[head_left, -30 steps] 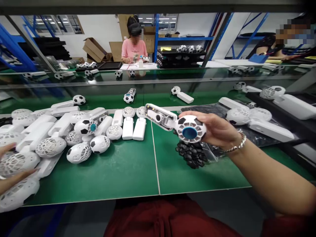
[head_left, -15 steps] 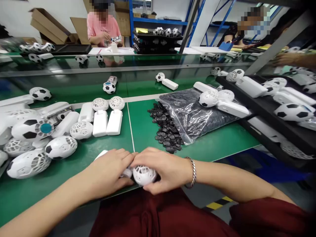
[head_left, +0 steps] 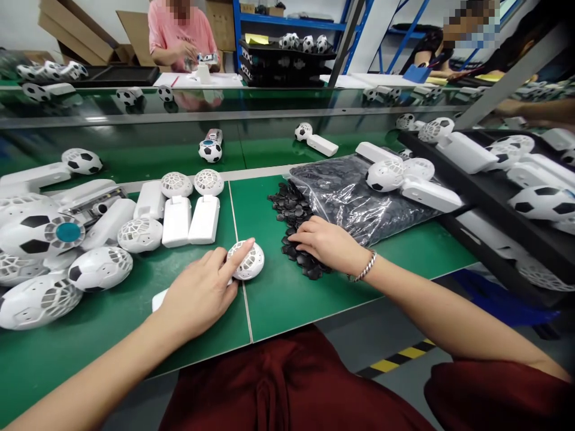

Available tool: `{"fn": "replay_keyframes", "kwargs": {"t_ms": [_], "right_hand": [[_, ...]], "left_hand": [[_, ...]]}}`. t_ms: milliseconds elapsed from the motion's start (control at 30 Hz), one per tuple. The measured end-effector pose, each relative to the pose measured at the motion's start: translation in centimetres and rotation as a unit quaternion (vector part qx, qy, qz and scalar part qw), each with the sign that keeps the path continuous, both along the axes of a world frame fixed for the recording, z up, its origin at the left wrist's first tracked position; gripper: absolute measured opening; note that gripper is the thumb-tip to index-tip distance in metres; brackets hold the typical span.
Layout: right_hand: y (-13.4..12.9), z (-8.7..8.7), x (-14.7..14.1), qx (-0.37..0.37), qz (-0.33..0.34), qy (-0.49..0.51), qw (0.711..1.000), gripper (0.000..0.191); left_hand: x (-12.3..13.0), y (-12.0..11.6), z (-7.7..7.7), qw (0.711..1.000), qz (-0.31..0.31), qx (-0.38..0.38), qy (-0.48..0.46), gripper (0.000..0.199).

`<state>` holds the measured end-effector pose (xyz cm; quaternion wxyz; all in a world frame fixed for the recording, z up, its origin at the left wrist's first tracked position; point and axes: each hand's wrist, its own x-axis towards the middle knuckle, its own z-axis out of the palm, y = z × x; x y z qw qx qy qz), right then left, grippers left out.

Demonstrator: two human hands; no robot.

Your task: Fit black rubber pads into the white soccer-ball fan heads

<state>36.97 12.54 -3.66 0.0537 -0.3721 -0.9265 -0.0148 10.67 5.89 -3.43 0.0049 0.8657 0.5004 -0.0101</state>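
Nearby, front edge: the green table [head_left: 296, 299] is bounded by a slanting edge, below which dark red clothing and grey floor are seen; a strip of green is left between this edge and both hands.
Left hand: the white ball-headed unit [head_left: 256, 263] is gripped by the left hand [head_left: 197, 293], the index finger laid across the latticed ball; the unit's other end is left jutting out beside the wrist.
Seam: the white seam [head_left: 248, 311] is partly covered by the ball, which is set back from the front edge.
Right hand: the fingers of the right hand [head_left: 330, 245] are lowered to the heap of black discs [head_left: 309, 268]; whether one is pinched cannot be told. The two hands are set apart, with a channel of green between ball and discs.
Left cluster: white units [head_left: 101, 268] are crowded together, a gap being left before the left hand.
Right side: behind the heap, a plastic bag [head_left: 345, 203] is spread; farther right, room is bounded by a loaded black tray [head_left: 444, 163].
Beyond the rail: two units are well spaced on the green lane [head_left: 265, 143]; farthest off, a person in pink [head_left: 184, 36] is seen.
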Motion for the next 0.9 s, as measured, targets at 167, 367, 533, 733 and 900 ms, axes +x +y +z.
{"fn": "replay_keyframes", "kwargs": {"t_ms": [167,367,533,733,900], "right_hand": [[0.3,-0.2,-0.3,0.056,0.056,-0.048,0.996,0.022],[0.6,-0.9,-0.6,0.118,0.033,-0.063,0.990,0.021],[0.4,-1.4,-1.2,0.050,0.015,0.065,0.996,0.020],[-1.6,0.2,-2.9,-0.129,0.019,0.282,0.950,0.011],[-2.7,0.7,-4.2,-0.094,0.133,0.272,0.948,0.022]], "left_hand": [[0.5,1.1,0.8,0.996,0.037,-0.060,-0.047,0.070],[0.3,1.6,1.6,0.986,0.073,-0.115,-0.094,0.070],[0.5,1.3,1.2,0.984,0.080,-0.105,-0.116,0.074],[0.5,1.3,1.1,0.983,0.078,-0.103,-0.133,0.072],[0.6,2.0,1.0,0.966,0.043,-0.118,-0.227,0.068]]}}
